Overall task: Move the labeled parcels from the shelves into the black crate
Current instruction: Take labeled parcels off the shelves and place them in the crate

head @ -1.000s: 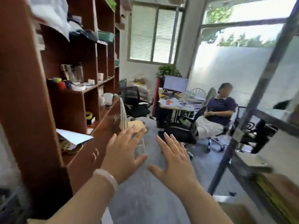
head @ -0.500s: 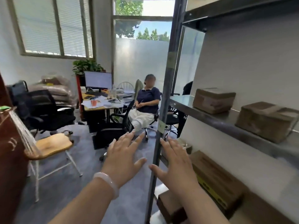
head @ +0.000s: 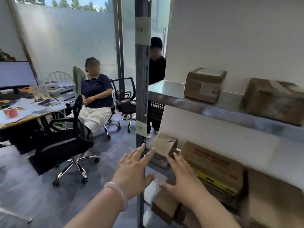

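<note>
Left hand (head: 133,171): fingers straight and spread, holding nothing, in front of the shelf post (head: 141,96).
Right hand (head: 182,180): fingers spread, empty, near the lower parcels (head: 212,168).
Upper shelf (head: 213,107): two boxes (head: 204,84), apart.
Black crate (head: 157,111): behind the post, partly hidden.

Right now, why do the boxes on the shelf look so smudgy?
Head view: the far-right box and the shelf edge are smeared, probably by motion blur. The left box is sharper. The frosted window glows bright and washes out the room behind.
</note>
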`<state>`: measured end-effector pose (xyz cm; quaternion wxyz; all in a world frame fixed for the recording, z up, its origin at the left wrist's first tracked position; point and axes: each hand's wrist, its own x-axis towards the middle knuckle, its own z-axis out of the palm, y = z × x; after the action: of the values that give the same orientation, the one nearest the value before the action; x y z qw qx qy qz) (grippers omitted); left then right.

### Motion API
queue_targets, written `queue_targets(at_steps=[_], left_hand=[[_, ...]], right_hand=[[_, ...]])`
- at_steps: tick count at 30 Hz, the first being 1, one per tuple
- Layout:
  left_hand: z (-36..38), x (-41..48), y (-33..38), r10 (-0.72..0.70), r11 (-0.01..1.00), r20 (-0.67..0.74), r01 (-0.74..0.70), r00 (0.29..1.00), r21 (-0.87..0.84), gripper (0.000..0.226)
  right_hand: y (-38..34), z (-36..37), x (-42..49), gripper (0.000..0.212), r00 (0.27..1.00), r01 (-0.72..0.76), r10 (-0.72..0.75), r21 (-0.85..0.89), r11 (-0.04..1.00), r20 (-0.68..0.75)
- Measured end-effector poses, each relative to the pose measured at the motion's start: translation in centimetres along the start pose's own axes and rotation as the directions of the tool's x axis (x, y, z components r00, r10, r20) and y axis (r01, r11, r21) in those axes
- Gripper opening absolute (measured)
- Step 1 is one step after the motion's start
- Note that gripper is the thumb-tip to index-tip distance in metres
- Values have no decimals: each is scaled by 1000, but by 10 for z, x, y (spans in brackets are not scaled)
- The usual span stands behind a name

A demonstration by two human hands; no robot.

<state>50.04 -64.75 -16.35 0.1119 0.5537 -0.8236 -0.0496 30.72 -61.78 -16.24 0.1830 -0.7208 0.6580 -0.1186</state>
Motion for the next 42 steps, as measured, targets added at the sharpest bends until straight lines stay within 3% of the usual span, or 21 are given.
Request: queue_targets(at_steps=[3,7,10,16,20,23,28,32,36,39,42], left_hand=[[11,29,-21,72,997,48,-70,996,-45,77],[39,58,-29,198,980,213,-186,957,-74,75],[56,84,-33,234,971,236,-215,943,-105,74],[79,129,-38,228,974,281,-218,932,-68,75],[87,152,-36,219,975,291,-195,931,-108,71],[95,175,-36,186,978,275,-149,943,-148,67],[105,199,-38,160,981,353,-110,922,-158,64],[117,218,-43,138,988,408,-97,902,-120,61],[123,223,-35,41,989,457,27,888,-142,62],[122,230,-34,-34,958,488,169,872,-234,62],[112,233,-34,16,944,471,142,882,-299,59]], right_hand=[[-15,13,15,88,995,-92,93,34,995,-24],[-11,35,21,85,982,-190,189,40,981,16],[0,45,32,83,961,-275,276,84,958,-5],[23,43,79,76,955,-250,276,209,946,-106],[37,38,110,72,946,-260,310,347,901,-96],[37,37,136,65,931,-291,361,477,829,-58],[29,50,170,57,874,-381,480,715,587,72],[32,58,191,60,801,-478,584,728,492,132],[32,71,200,57,736,-555,644,731,397,209],[29,82,200,51,714,-553,659,768,322,237],[26,83,200,52,682,-523,690,821,230,242]])
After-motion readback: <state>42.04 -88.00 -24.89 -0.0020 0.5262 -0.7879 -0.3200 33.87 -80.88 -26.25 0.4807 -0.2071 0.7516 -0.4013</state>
